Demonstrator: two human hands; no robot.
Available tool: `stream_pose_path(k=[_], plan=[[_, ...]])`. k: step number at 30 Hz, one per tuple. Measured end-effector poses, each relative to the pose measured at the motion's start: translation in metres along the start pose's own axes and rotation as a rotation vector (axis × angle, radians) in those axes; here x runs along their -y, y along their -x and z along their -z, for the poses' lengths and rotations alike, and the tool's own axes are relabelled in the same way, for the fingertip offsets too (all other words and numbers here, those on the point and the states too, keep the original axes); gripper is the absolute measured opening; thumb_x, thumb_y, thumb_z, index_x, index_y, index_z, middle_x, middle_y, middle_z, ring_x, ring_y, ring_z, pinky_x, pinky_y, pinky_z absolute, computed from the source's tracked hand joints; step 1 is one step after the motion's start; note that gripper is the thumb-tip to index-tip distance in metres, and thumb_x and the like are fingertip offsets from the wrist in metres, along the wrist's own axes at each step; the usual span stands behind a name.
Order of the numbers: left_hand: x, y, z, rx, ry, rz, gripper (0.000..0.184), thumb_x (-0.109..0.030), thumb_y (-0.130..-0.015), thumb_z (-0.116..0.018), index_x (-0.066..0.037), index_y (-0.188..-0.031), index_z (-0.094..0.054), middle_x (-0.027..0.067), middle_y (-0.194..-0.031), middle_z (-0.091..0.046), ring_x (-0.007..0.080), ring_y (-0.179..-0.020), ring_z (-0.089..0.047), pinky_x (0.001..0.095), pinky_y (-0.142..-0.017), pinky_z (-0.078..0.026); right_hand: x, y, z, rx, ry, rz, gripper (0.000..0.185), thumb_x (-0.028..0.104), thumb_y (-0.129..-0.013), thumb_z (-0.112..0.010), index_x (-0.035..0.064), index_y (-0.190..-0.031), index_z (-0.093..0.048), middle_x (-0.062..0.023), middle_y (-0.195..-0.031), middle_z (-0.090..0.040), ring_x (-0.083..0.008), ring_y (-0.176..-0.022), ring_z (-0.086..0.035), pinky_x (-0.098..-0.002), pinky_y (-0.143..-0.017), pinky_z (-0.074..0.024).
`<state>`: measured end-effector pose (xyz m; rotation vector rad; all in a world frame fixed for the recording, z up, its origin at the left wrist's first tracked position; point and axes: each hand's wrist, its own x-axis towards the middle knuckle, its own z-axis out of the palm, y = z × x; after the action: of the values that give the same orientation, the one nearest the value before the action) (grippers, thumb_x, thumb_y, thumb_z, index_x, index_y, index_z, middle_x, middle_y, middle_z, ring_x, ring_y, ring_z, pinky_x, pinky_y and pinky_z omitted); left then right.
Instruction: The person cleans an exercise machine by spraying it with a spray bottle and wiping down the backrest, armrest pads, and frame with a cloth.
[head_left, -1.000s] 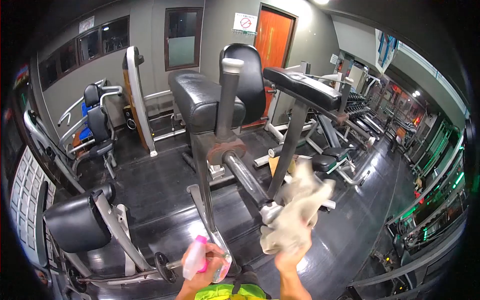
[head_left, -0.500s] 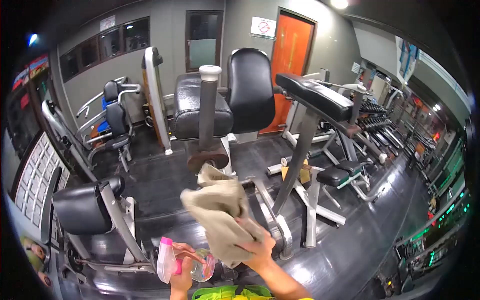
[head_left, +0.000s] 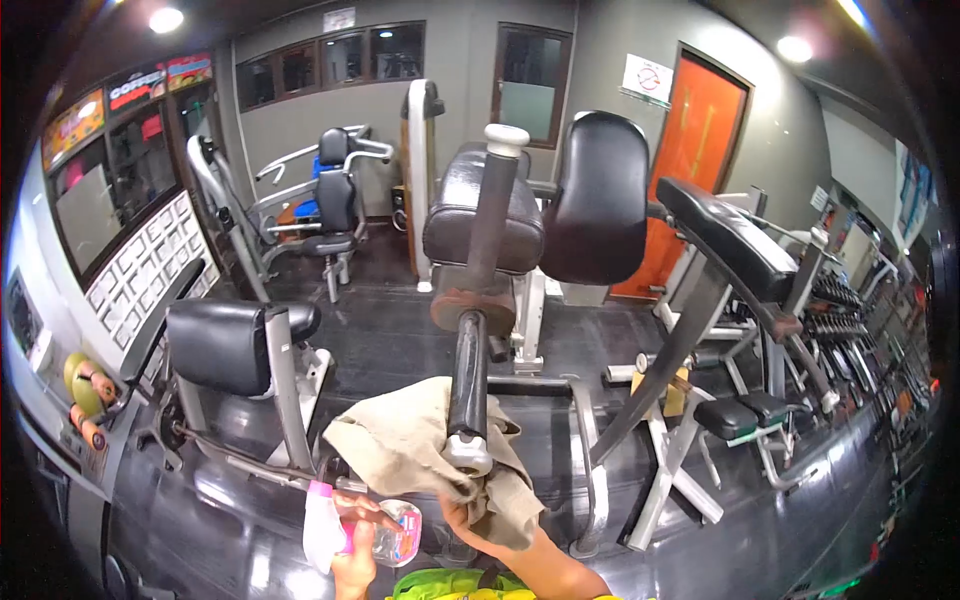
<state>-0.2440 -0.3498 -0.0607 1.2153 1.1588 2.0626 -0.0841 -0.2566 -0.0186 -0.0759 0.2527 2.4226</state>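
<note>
My left hand [head_left: 354, 530] is wrapped round a clear spray bottle [head_left: 398, 535] with a pink and white trigger head, low in front of me. My right hand [head_left: 458, 518] is beneath a beige cloth [head_left: 395, 435], gripping it; most of the fingers are hidden by the fabric. The cloth hangs behind and below a black bar handle [head_left: 468, 375] with a silver end cap, spreading out on both sides. Whether the cloth presses against the bar I cannot tell. Above the handle rises a grey post [head_left: 490, 220] with a white cap, beside a black padded seat [head_left: 480, 235].
A black backrest [head_left: 600, 200] stands behind the post. To the right is an angled padded bench [head_left: 725, 235]. At left, another machine with a black pad [head_left: 220, 345] sits on the dark floor [head_left: 390, 350]. An orange door [head_left: 700, 130] is at the back.
My right hand has brought the cloth from in front of the handle to under and behind it. The view has swung left. The spray bottle stays in my left hand.
</note>
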Motion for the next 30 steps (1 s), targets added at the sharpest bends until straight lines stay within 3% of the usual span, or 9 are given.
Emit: stream_pose_path(k=[5,6,10,12,17,20,24,26,30], plan=[[-0.002,0.01,-0.001,-0.038,-0.087,-0.063,0.036,-0.022,-0.09,-0.057,-0.003,-0.112,-0.037,0.0112,-0.089,-0.049,0.0241,-0.059,-0.06,0.0354,-0.051,-0.053,0.002,0.024,-0.017,-0.24,0.372,0.146,0.037,0.032,-0.094,-0.053,0.0039,-0.118,-0.049,-0.01,-0.101,-0.061,-0.0161,-0.085,-0.063,-0.0274,-0.071,-0.0565],[-0.001,0.012,-0.001,-0.022,-0.094,-0.072,0.034,-0.021,-0.09,-0.057,-0.003,-0.112,-0.037,0.0111,-0.089,-0.049,0.0236,-0.06,-0.06,0.0349,-0.052,-0.053,0.026,0.029,0.003,0.05,0.445,-0.019,0.034,0.03,-0.094,-0.053,0.0038,-0.115,-0.05,-0.0104,-0.099,-0.061,-0.017,-0.079,-0.064,-0.0281,-0.067,-0.0563],[0.0,0.015,-0.007,0.032,-0.104,-0.082,0.03,-0.019,-0.091,-0.055,-0.003,-0.111,-0.038,0.0114,-0.091,-0.049,0.0222,-0.062,-0.06,0.0338,-0.056,-0.052,0.015,0.061,-0.025,-0.411,0.999,0.592,0.028,0.024,-0.093,-0.056,0.0022,-0.11,-0.051,-0.0103,-0.095,-0.062,-0.0184,-0.075,-0.064,-0.029,-0.065,-0.0545],[0.005,0.016,-0.009,0.035,-0.122,-0.09,0.03,-0.018,-0.091,-0.055,-0.003,-0.111,-0.039,0.0116,-0.091,-0.05,0.0222,-0.062,-0.06,0.0337,-0.057,-0.051,0.011,0.049,-0.006,-0.234,0.942,1.146,0.022,0.014,-0.091,-0.057,-0.002,-0.107,-0.054,-0.0113,-0.091,-0.064,-0.02,-0.078,-0.063,-0.0318,-0.072,-0.0509],[-0.004,0.019,-0.022,0.024,-0.129,-0.026,0.03,-0.015,-0.093,-0.052,-0.002,-0.115,-0.036,0.0157,-0.086,-0.059,0.0217,-0.07,-0.062,0.0343,-0.071,-0.049,0.017,0.03,-0.029,0.418,2.397,1.223,0.038,0.007,-0.065,-0.067,0.0107,-0.103,-0.066,-0.0117,-0.101,-0.06,-0.0322,-0.104,-0.057,-0.0443,-0.086,-0.0482],[0.016,0.027,-0.013,0.003,-0.103,-0.066,0.036,-0.019,-0.09,-0.059,-0.002,-0.113,-0.038,0.0131,-0.088,-0.053,0.0232,-0.06,-0.061,0.033,-0.058,-0.051,0.004,-0.009,-0.042,0.597,2.491,1.628,0.037,0.01,-0.062,-0.066,0.0113,-0.098,-0.067,-0.0115,-0.097,-0.053,-0.0341,-0.101,-0.056,-0.045,-0.088,-0.049],[-0.007,0.027,-0.017,0.05,-0.091,-0.019,0.029,-0.013,-0.092,-0.055,0.0,-0.113,-0.039,0.0125,-0.088,-0.06,0.0208,-0.074,-0.063,0.035,-0.08,-0.046,-0.001,-0.008,-0.068,0.568,2.465,1.595,0.037,0.007,-0.062,-0.065,0.0112,-0.099,-0.065,-0.0131,-0.095,-0.054,-0.0321,-0.095,-0.058,-0.0394,-0.083,-0.0512],[-0.006,0.029,-0.016,0.02,-0.076,-0.003,0.028,-0.011,-0.092,-0.056,0.0,-0.113,-0.04,0.0117,-0.087,-0.059,0.0212,-0.072,-0.063,0.0366,-0.079,-0.048,-0.002,-0.004,-0.082,0.43,2.5,1.332,0.041,0.005,-0.06,-0.066,0.011,-0.1,-0.063,-0.0133,-0.095,-0.055,-0.0296,-0.088,-0.059,-0.0362,-0.075,-0.0524],[-0.016,0.025,-0.017,0.005,0.021,-0.004,0.029,-0.009,-0.091,-0.056,0.0,-0.114,-0.041,0.0109,-0.088,-0.056,0.0221,-0.07,-0.064,0.0374,-0.072,-0.052,0.0,-0.008,-0.068,0.235,2.201,1.393,0.043,-0.005,-0.057,-0.054,0.0053,-0.097,-0.063,-0.0187,-0.093,-0.055,-0.0365,-0.081,-0.057,-0.0372,-0.071,-0.0502]])
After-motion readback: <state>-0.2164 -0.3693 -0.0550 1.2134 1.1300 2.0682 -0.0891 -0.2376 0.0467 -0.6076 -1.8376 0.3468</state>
